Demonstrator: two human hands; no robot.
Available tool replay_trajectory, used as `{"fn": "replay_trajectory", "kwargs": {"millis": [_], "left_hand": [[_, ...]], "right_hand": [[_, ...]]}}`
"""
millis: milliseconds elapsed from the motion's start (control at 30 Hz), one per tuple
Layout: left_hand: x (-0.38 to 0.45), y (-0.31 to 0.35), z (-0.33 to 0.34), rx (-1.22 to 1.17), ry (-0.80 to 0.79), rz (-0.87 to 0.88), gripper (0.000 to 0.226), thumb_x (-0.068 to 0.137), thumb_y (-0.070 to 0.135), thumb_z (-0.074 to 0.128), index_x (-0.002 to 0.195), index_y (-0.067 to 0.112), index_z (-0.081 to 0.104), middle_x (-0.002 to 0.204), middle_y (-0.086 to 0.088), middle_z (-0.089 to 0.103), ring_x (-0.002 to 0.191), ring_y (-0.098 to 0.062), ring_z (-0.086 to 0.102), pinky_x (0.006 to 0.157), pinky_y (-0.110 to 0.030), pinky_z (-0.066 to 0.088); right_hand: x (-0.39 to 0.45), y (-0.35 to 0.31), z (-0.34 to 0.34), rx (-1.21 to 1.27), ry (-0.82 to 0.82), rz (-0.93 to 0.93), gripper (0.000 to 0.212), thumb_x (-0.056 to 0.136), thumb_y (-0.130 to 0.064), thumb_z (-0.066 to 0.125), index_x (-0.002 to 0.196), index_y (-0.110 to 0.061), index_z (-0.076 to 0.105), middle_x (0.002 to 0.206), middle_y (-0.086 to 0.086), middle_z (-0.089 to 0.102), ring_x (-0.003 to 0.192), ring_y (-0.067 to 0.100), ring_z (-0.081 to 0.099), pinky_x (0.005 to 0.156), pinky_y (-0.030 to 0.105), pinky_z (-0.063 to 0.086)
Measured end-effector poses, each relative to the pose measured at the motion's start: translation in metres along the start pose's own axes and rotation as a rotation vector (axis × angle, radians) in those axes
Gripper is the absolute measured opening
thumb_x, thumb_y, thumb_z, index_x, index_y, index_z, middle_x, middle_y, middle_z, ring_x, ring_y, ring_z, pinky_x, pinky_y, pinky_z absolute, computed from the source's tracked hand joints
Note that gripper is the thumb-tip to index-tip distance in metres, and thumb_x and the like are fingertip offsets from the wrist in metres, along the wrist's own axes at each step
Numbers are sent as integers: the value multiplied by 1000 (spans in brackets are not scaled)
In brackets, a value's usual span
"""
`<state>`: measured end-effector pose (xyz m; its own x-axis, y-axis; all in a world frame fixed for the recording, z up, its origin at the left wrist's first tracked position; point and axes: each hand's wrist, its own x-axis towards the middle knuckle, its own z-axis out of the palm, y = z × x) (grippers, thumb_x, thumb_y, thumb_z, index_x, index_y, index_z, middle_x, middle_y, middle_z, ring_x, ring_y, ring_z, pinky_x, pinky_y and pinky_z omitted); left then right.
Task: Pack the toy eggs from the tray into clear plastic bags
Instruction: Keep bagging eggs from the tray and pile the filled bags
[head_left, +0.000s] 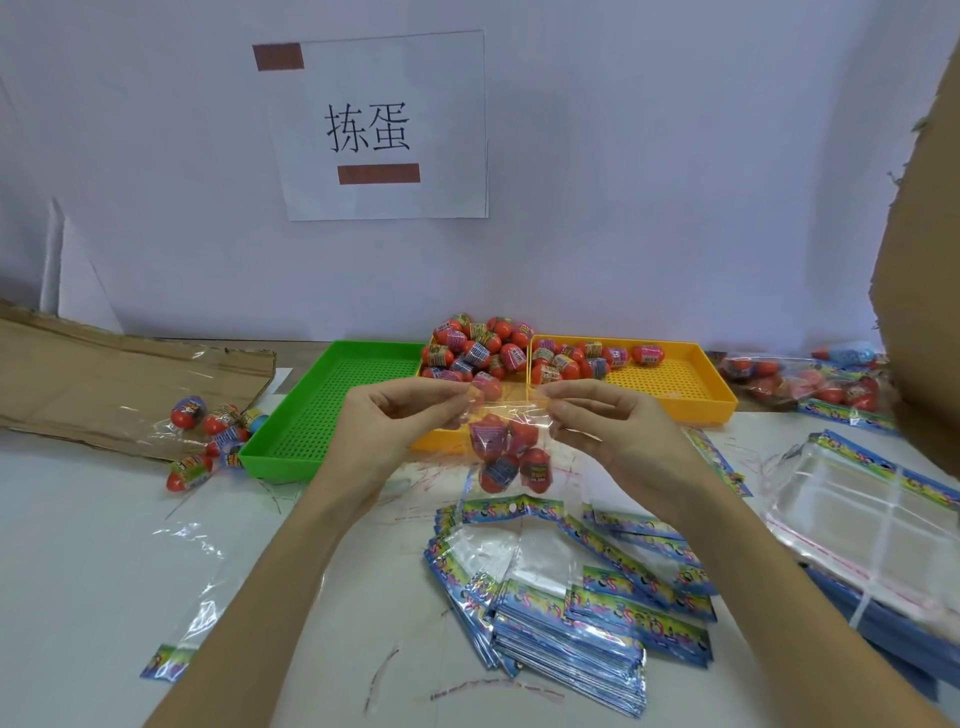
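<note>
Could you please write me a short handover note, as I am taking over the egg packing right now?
Left hand and right hand each pinch the top edge of a clear plastic bag held up over the table, with about four red toy eggs inside.
Loose red toy eggs are piled in the yellow perforated trays; the green perforated tray holds none.
Done: filled bags lie far right.
A few more eggs in plastic lie left of the green tray.
Left: close this bag, then fill more from the stack of empty colour-headed bags in front.
</note>
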<state>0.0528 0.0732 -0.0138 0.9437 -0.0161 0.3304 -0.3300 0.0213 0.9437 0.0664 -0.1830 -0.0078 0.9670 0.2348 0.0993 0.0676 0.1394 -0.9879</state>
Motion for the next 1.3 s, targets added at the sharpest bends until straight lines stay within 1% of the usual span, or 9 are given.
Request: {"fn": "replay_trajectory", "kwargs": {"millis": [133,233,433,567,700,833,900,1100,1300], "left_hand": [[0,0,-3,73,-53,57,18,85,13,84,101,20,86,98,-8,82,94,-25,79,85,-25,60],[1,-1,-4,119,-46,90,29,89,-5,76,99,21,86,96,-7,82,95,-23,79,85,-22,60],[1,-3,-7,231,-64,224,20,88,-6,78,99,10,85,96,-5,81,94,-23,77,86,-26,60],[1,-3,-5,357,-57,288,22,89,-8,76,99,10,84,97,1,81,96,-17,76,84,-21,57],[0,-2,-7,365,-88,230,28,93,-13,67,99,8,84,100,2,80,98,-15,76,84,-19,57],[0,-1,-3,277,-61,173,10,91,5,78,97,10,84,100,-3,80,96,-18,76,85,-24,60],[-1,-1,1,237,-4,166,13,82,16,84,95,11,84,98,-3,80,92,-17,77,84,-22,60],[1,-6,4,215,28,189,21,81,6,87,100,12,82,99,-2,80,90,-16,76,84,-20,58],[1,-6,2,137,20,119,26,75,17,91,100,18,82,94,-5,81,89,-16,76,82,-20,58]], "right_hand": [[2,1,-5,-15,-2,-9,16,87,-18,76,100,-19,84,106,8,79,101,22,75,85,25,60],[1,2,-7,-90,-4,-42,21,96,-5,69,95,-20,84,103,6,79,101,20,75,85,23,60],[-3,-2,-7,-281,-4,-155,29,94,0,68,91,-23,84,98,-3,80,98,7,73,81,11,54],[-2,-3,-4,-374,17,-199,30,94,4,68,89,-21,85,96,-6,77,95,9,72,80,15,56],[-1,-2,-5,-451,24,-197,28,94,3,68,91,-19,85,97,-11,73,96,9,69,80,19,56],[1,0,-3,-466,33,-214,33,94,6,64,91,-19,85,98,-12,73,97,8,68,83,23,58],[2,1,-1,-423,40,-224,36,94,10,61,90,-17,85,99,-8,74,97,10,69,84,23,58],[2,5,1,-214,66,-210,38,95,14,50,90,-4,83,107,7,74,103,22,71,89,31,60],[2,9,7,-164,77,-186,17,97,1,65,98,-5,81,111,12,73,103,25,74,93,39,61]]}}
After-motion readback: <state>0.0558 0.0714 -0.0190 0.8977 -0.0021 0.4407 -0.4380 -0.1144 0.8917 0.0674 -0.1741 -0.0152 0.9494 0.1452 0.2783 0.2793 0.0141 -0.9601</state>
